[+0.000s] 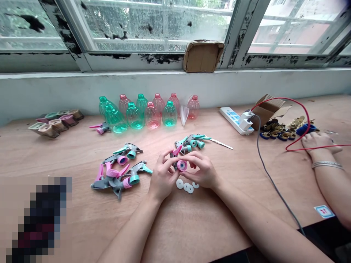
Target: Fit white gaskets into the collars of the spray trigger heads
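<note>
Spray head (181, 162), pink-and-grey plastic, sits near centre, pinched between almost-closed fingertips of left hand (163, 175) and right hand (204, 171); thin white discs (189, 191) nearer; bulbous translucent bottles (135, 118) far; label (324, 211) right, print unreadable.

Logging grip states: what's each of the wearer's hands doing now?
Left hand: closed, holding the pink-and-gray spray head.
Right hand: closed, pinching the same spray head.
</note>
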### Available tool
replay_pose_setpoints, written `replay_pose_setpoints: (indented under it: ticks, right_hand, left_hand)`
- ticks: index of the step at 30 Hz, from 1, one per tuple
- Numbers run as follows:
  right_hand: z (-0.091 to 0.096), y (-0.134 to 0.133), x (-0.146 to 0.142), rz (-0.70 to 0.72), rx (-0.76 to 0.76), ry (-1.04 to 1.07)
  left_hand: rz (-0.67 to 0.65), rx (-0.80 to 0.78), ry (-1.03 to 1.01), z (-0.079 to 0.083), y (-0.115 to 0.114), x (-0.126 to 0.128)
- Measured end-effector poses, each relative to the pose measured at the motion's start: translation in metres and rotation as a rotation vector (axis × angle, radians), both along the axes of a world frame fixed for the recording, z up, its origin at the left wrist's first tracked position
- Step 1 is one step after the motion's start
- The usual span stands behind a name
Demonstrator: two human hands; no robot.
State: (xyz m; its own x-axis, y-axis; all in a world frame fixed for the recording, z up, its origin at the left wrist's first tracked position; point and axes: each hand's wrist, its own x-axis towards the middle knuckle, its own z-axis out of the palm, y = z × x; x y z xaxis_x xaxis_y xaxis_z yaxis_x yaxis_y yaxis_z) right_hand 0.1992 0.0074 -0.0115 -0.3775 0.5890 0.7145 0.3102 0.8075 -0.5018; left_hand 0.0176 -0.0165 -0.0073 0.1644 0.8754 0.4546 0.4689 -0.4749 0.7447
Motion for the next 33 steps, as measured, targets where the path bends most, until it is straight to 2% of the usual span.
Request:
replay_pose_setpoints:
  ticks: [3,5,10,14,18,23,26,31,33]
  right_hand:
    - [0.001,0.001,0.001,-0.006,-0.014,-0.016]
    - [0.000,0.004,0.004,-0.064,-0.034,0.008]
    - [-0.006,0.022,0.018,-0.329,-0.113,0.124]
    - [-0.008,0.034,0.021,-0.517,-0.179,0.067]
    - [-0.007,0.036,0.019,-0.515,-0.198,-0.045]
    - [-0.002,0.030,0.022,-0.525,-0.164,-0.014]
    - [0.006,0.024,0.027,-0.450,-0.108,-0.066]
    - [0.010,0.015,0.028,-0.022,-0.093,-0.378]
    - [0.007,0.014,0.025,0.101,-0.126,-0.461]
  left_hand:
    - [0.003,0.002,0.016,-0.001,-0.001,0.000]
    - [0.020,0.007,-0.012,-0.001,-0.001,0.001]
    - [0.040,0.018,-0.030,-0.003,-0.001,0.003]
    - [0.029,0.001,0.041,-0.004,0.000,0.003]
    - [0.034,0.017,0.086,-0.003,-0.001,0.003]
    - [0.067,0.026,0.136,-0.002,-0.001,0.001]
    - [0.086,0.004,0.168,-0.003,-0.001,0.000]
    - [0.031,-0.073,0.284,-0.002,-0.001,0.002]
    - [0.026,-0.073,0.335,-0.001,0.000,0.003]
